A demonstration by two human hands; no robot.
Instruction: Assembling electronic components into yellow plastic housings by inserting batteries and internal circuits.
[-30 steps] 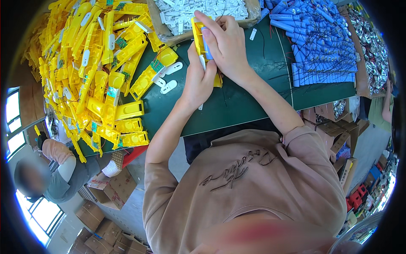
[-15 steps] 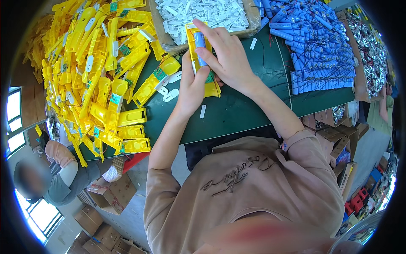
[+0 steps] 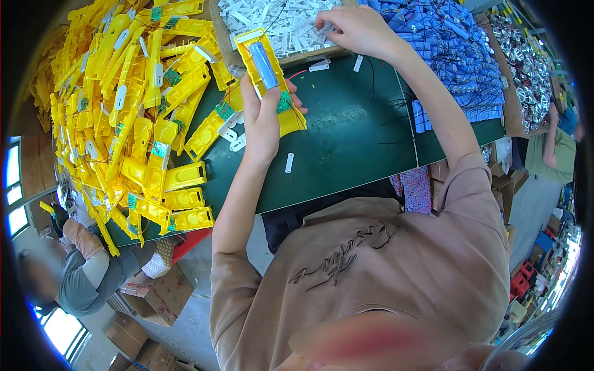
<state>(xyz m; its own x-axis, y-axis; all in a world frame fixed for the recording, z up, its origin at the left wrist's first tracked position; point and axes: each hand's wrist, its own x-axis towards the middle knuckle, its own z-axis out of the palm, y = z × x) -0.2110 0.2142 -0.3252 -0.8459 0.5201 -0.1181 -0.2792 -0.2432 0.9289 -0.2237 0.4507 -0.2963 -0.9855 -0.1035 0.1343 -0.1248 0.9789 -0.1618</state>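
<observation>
My left hand (image 3: 263,127) is closed round a long yellow plastic housing (image 3: 293,123), held tilted above the green table. A blue cylindrical battery (image 3: 264,65) lies in the housing's upper hollow, with my thumb by its lower end. Below it a small green circuit board (image 3: 284,102) with thin wires shows. My right hand (image 3: 362,31) reaches over the near rim of a cardboard box (image 3: 312,57) of small white plastic strips (image 3: 263,18). Its fingertips are drawn together among the strips; what they pinch is too unclear to name.
Yellow housings (image 3: 139,164) are heaped at the left. Blue batteries (image 3: 427,68) with black wires are piled right of the box. Shiny metal parts (image 3: 526,74) fill a carton at far right. A loose white strip (image 3: 289,162) lies on the table (image 3: 346,142). Another person (image 3: 86,272) sits at left.
My right hand has left the housing and moved up and right to the white strips. My left hand keeps the housing, now slightly further left, with the battery more fully visible.
</observation>
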